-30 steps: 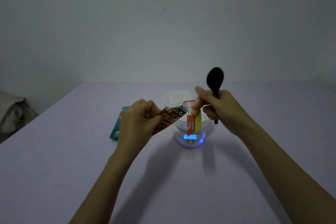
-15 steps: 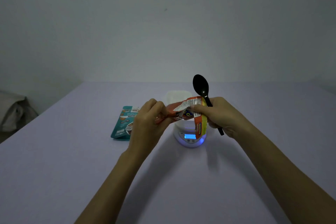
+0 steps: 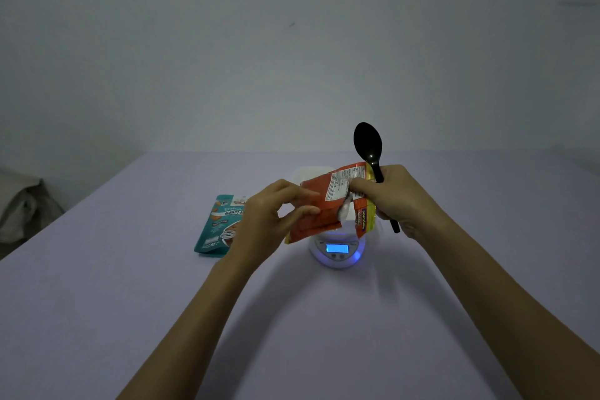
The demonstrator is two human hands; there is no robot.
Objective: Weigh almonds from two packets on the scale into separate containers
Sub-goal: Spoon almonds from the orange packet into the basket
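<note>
A: Nearest the camera?
B: Just two bare forearms reaching out over the lilac table [image 3: 97,318].

A: And at the hands?
B: Left hand [image 3: 266,221] pinching the left edge of the orange packet [image 3: 319,209], thumb and fingers closed on the foil. Right hand [image 3: 394,198] clamped on the packet's other end, and gripping a black spoon [image 3: 368,144] too, bowl up, handle poking out below the fist.

A: Packet open?
B: Hard to say. Held up on its side, just above the scale [image 3: 337,250]; a pale patch near the middle, maybe a torn flap or only a label. No almonds visible anywhere.

A: Beneath it?
B: Scale switched on, blue display lit, digits too small to read. Something pale sitting on top, probably a container, mostly hidden behind the packet.

A: Further back?
B: Teal packet [image 3: 220,224] lying flat on the table, left of the scale, partly covered by the left hand; looks untouched. Behind the orange packet, a white container [image 3: 308,172] with only its rim showing.

A: Progress, then?
B: Early, by the look of it. Setup done, opening in hand. Scooping and weighing of both packets left to do.
</note>
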